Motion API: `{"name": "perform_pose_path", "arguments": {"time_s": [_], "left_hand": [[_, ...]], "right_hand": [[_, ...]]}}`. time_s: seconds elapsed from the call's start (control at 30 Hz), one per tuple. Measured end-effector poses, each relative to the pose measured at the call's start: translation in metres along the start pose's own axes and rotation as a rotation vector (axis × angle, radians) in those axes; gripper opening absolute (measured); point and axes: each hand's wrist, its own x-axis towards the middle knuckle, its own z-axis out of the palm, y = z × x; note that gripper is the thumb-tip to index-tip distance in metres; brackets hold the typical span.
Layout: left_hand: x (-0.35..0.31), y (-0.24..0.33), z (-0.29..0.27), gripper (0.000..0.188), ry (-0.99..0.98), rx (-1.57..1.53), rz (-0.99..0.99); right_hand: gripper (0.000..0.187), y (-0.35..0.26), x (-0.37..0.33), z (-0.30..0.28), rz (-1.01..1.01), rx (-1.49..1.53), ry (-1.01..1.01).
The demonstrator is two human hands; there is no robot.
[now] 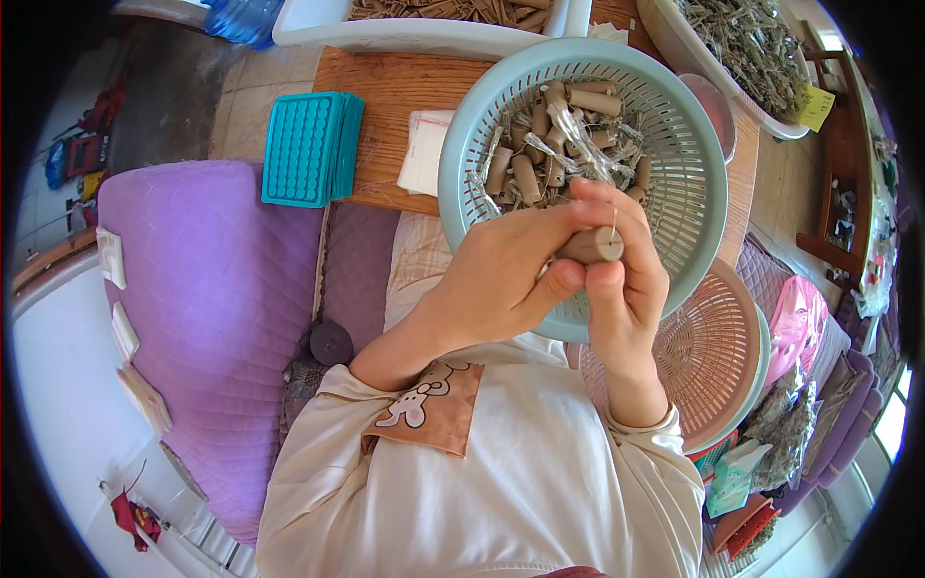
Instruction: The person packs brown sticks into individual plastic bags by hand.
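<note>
Both of my hands are closed around one short brown cylinder (594, 246), like a cork or cardboard plug. A thin pale strand rises from the middle of its end. My left hand (496, 270) grips it from the left, with the thumb beneath. My right hand (626, 289) wraps it from the right, fingers over the top and thumb below. Just under and beyond my hands stands a pale green slotted plastic basket (708, 164). Inside it lie several similar brown cylinders (525, 178) among bundles of clear, silvery strands (568, 130). My hands cover the basket's near part.
A stack of teal trays (306, 149) and a folded white cloth (424, 149) lie left of the basket on the wooden table (385, 82). Behind stands a white tub (385, 37) of brown pieces. A pink slotted basket (713, 356) is at right, purple padding (212, 318) at left.
</note>
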Motion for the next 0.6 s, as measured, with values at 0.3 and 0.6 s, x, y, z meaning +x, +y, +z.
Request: {"name": "perform_pose_path", "arguments": {"time_s": [0.3, 0.6], "left_hand": [[0.002, -0.003, -0.004, 0.086, 0.110, -0.342, 0.134], [-0.008, 0.013, 0.015, 0.041, 0.240, -0.406, 0.338]], "right_hand": [[0.034, -0.005, -0.001, 0.009, -0.227, 0.070, -0.140], [0.023, -0.003, -0.005, 0.017, -0.328, 0.067, -0.199]]}}
